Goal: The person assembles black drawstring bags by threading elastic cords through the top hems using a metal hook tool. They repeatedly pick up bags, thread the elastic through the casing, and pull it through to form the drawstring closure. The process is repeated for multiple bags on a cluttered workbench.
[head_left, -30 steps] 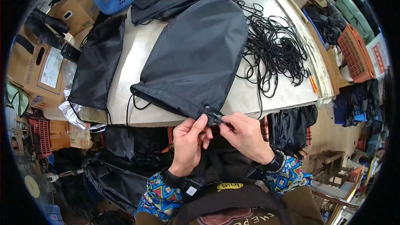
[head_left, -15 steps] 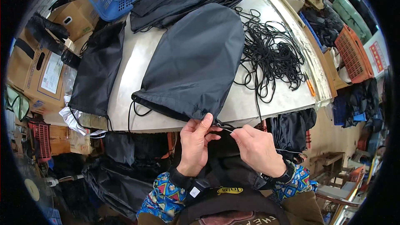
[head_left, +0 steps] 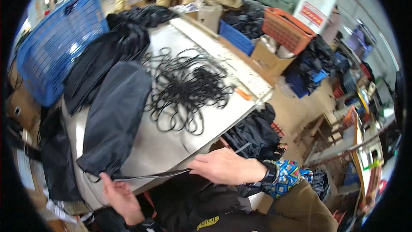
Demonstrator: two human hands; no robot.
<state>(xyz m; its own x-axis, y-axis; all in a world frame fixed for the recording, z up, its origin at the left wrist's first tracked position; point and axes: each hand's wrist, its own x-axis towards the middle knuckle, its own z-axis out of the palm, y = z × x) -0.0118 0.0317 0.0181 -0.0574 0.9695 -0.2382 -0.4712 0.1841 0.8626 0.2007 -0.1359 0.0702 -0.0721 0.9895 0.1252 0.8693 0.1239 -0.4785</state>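
A black drawstring bag (head_left: 118,116) lies on the pale table, its mouth at the near left corner. My left hand (head_left: 123,199) is at that corner, thumb against the fabric and the bag pinched there; motion blurs its fingers a little. From the corner a black cord (head_left: 169,174) runs taut to my right hand (head_left: 227,166), whose fingers are closed on it. Beyond that hand a thin grey strip (head_left: 243,147) sticks out. A loose heap of black cords (head_left: 189,86) lies right of the bag.
More black bags (head_left: 107,53) are piled behind, beside a blue basket (head_left: 64,45). Another black bag (head_left: 58,159) hangs over the left edge. An orange-handled tool (head_left: 243,93) lies near the table's right edge. Orange crate (head_left: 287,30) and blue crate (head_left: 236,38) stand beyond.
My right hand has moved away from the bag corner, drawing the cord out between my hands. The bag has narrowed and folded. The view has swung right.
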